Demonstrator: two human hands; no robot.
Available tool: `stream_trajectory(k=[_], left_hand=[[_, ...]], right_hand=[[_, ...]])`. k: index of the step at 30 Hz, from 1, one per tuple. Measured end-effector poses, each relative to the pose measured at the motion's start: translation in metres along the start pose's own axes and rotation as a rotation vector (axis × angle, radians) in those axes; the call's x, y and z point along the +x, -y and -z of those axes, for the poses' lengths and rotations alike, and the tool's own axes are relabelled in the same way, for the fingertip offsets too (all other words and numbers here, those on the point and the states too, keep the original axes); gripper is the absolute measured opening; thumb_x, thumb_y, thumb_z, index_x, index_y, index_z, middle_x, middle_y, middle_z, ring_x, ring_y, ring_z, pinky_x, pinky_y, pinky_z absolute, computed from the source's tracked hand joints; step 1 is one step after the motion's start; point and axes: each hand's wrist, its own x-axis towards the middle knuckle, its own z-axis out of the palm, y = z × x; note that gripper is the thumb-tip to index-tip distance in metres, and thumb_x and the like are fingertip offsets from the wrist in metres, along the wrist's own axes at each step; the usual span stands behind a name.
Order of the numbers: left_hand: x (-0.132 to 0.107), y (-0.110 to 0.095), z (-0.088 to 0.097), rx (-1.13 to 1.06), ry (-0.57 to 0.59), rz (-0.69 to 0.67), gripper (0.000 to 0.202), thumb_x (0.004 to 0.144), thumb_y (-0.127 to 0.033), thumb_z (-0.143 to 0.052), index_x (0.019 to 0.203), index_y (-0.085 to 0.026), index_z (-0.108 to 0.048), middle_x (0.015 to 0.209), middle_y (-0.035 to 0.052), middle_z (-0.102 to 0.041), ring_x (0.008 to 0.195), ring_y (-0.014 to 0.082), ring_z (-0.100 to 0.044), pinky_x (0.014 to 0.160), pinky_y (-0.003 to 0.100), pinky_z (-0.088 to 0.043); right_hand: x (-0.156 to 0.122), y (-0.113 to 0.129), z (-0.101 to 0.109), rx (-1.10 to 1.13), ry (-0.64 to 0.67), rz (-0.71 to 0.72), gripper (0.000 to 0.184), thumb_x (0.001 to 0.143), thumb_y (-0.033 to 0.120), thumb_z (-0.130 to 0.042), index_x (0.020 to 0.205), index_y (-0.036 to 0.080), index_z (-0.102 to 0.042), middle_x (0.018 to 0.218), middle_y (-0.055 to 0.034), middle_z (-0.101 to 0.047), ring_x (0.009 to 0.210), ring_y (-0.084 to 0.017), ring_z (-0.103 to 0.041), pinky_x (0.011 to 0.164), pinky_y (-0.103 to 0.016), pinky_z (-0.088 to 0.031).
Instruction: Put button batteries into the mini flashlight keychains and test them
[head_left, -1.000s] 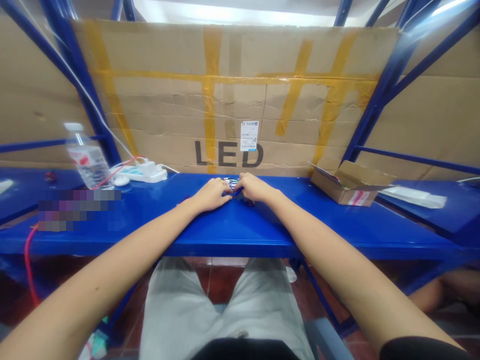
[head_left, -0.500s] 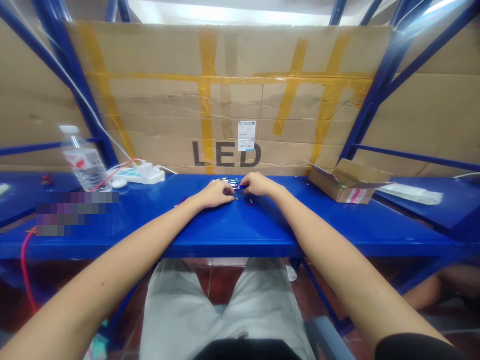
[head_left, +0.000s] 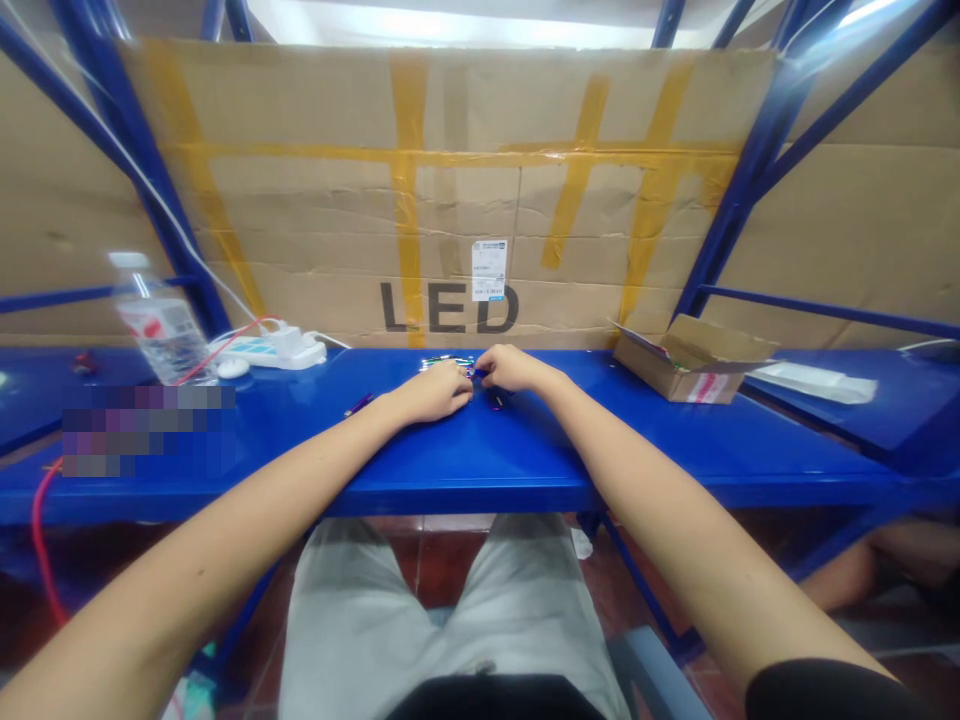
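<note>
On the blue table (head_left: 300,430), my left hand (head_left: 439,392) rests with its fingers curled and the thumb drawn in. What those fingers hold, if anything, is too small to tell. My right hand (head_left: 508,368) pinches a small shiny blue-purple piece (head_left: 480,373), its end close to my left fingertips. Several thin, glossy, multicoloured pieces (head_left: 442,362) lie together just behind my left hand. A purple shiny piece (head_left: 358,405) lies beside my left forearm, and another small purple one (head_left: 496,402) is just below my right hand.
An open cardboard box (head_left: 675,365) stands at the right, with a white packet (head_left: 817,382) beyond it. To the left are a water bottle (head_left: 161,325) and a white power strip (head_left: 277,348) with cables. Large taped cardboard (head_left: 322,210) closes the back. Another person's limb (head_left: 847,580) shows at lower right.
The fingers of my left hand have closed; a gap showed between thumb and fingers before. My right hand keeps its pinch with little movement. The whole view has shifted slightly.
</note>
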Motion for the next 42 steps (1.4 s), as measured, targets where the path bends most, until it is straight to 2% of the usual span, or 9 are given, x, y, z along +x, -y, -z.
stream_trajectory(k=[5, 10, 12, 17, 22, 27, 31, 36, 42], left_hand=[[0.001, -0.003, 0.001, 0.096, 0.064, 0.026, 0.032, 0.095, -0.02, -0.046, 0.078, -0.017, -0.073, 0.084, 0.0113, -0.071, 0.086, 0.0259, -0.064, 0.082, 0.039, -0.049], [0.004, -0.006, -0.001, -0.087, -0.023, 0.062, 0.027, 0.093, -0.025, -0.055, 0.112, -0.019, -0.073, 0.112, 0.0098, -0.074, 0.106, 0.026, -0.066, 0.096, 0.039, -0.05], [0.008, -0.006, -0.002, -0.166, -0.024, 0.033, 0.028, 0.092, -0.026, -0.059, 0.116, -0.021, -0.073, 0.117, 0.0078, -0.073, 0.109, 0.0244, -0.066, 0.099, 0.037, -0.049], [0.023, -0.007, -0.01, -0.256, 0.031, -0.037, 0.018, 0.089, -0.019, -0.062, 0.098, -0.02, -0.077, 0.102, 0.0067, -0.076, 0.098, 0.022, -0.068, 0.092, 0.033, -0.05], [0.03, -0.001, -0.011, -0.22, 0.067, 0.039, 0.015, 0.084, -0.009, -0.063, 0.081, -0.018, -0.074, 0.083, 0.0037, -0.074, 0.081, 0.0191, -0.067, 0.077, 0.028, -0.047], [0.022, 0.005, -0.001, -0.2, 0.082, 0.118, 0.018, 0.079, -0.006, -0.061, 0.082, -0.019, -0.073, 0.079, 0.0014, -0.072, 0.076, 0.0179, -0.064, 0.071, 0.027, -0.044], [0.012, 0.005, 0.005, -0.335, -0.031, 0.216, 0.016, 0.081, -0.008, -0.059, 0.084, -0.018, -0.071, 0.076, 0.0011, -0.071, 0.07, 0.0162, -0.063, 0.067, 0.026, -0.045], [0.006, 0.005, 0.01, -0.704, -0.263, 0.526, 0.009, 0.084, -0.015, -0.06, 0.089, -0.017, -0.068, 0.068, 0.0023, -0.071, 0.054, 0.0139, -0.059, 0.054, 0.025, -0.044], [0.004, 0.015, 0.013, -0.651, -0.457, 0.512, 0.007, 0.075, -0.017, -0.073, 0.082, -0.016, -0.073, 0.079, 0.0048, -0.074, 0.075, 0.0173, -0.067, 0.073, 0.03, -0.051]], right_hand=[[0.001, -0.002, 0.0, 0.025, 0.005, 0.002, 0.008, 0.072, 0.008, -0.064, 0.071, 0.016, -0.062, 0.061, 0.0037, -0.054, 0.061, -0.011, -0.042, 0.058, -0.027, -0.026], [0.002, -0.005, 0.0, 0.01, -0.01, 0.011, 0.011, 0.071, 0.006, -0.06, 0.073, 0.015, -0.066, 0.063, 0.0023, -0.058, 0.063, -0.011, -0.046, 0.058, -0.026, -0.028], [0.002, -0.006, 0.001, 0.0, -0.019, -0.002, 0.012, 0.07, 0.006, -0.059, 0.073, 0.015, -0.066, 0.062, 0.0022, -0.059, 0.063, -0.012, -0.047, 0.058, -0.026, -0.029], [0.001, -0.011, 0.004, -0.009, -0.06, -0.041, 0.009, 0.068, 0.005, -0.061, 0.07, 0.014, -0.064, 0.059, 0.0026, -0.055, 0.063, -0.012, -0.045, 0.057, -0.025, -0.029], [0.0, -0.013, 0.006, 0.016, -0.073, -0.064, 0.009, 0.07, 0.006, -0.062, 0.071, 0.014, -0.064, 0.062, 0.0025, -0.054, 0.064, -0.012, -0.044, 0.058, -0.025, -0.03], [0.002, -0.014, 0.005, -0.003, -0.037, -0.038, 0.009, 0.072, 0.007, -0.061, 0.069, 0.015, -0.063, 0.061, 0.0033, -0.051, 0.065, -0.012, -0.043, 0.06, -0.026, -0.029], [0.004, -0.015, 0.002, 0.028, -0.039, -0.036, 0.009, 0.073, 0.008, -0.061, 0.068, 0.016, -0.061, 0.059, 0.0042, -0.049, 0.063, -0.011, -0.041, 0.06, -0.027, -0.028], [0.003, -0.011, -0.001, 0.141, -0.036, -0.022, 0.006, 0.075, 0.011, -0.062, 0.077, 0.016, -0.065, 0.063, 0.0032, -0.052, 0.064, -0.012, -0.044, 0.062, -0.027, -0.031], [0.002, -0.005, -0.004, 0.217, -0.051, 0.015, 0.008, 0.075, 0.013, -0.063, 0.081, 0.015, -0.068, 0.071, 0.0, -0.06, 0.07, -0.014, -0.049, 0.067, -0.027, -0.036]])
